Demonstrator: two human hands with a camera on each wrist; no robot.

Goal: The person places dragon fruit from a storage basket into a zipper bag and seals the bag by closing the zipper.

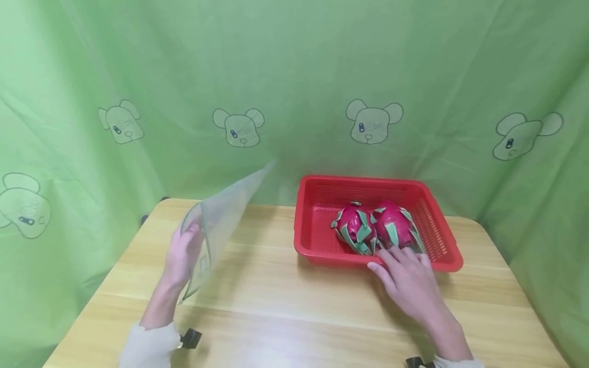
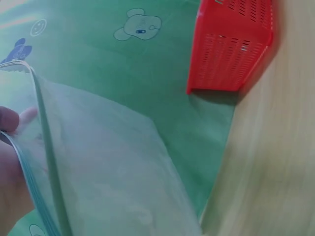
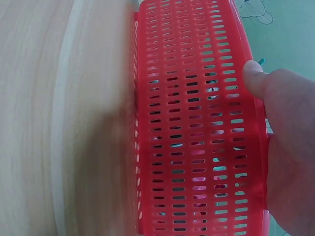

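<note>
On the left, my left hand (image 1: pixel 181 253) holds a translucent zip bag (image 1: pixel 225 209) by its green-edged mouth, up off the table. The bag spreads flat and tapers away toward the back; in the left wrist view the thumb lies at the bag's edge (image 2: pixel 44 147). Over the near rim of a red plastic basket (image 1: pixel 301 214) is my right hand (image 1: pixel 407 281). Its thumb sits on the outside of the rim, while the fingertips are hidden inside, close to two pink dragon fruits (image 1: pixel 353 225) with green scales. The right wrist view shows the basket's slotted side (image 3: pixel 192 123) below the thumb.
A light wooden table (image 1: pixel 276 301) carries the basket at its back right. Green curtains (image 1: pixel 294 61) printed with mouse heads hang close behind the table and along both sides.
</note>
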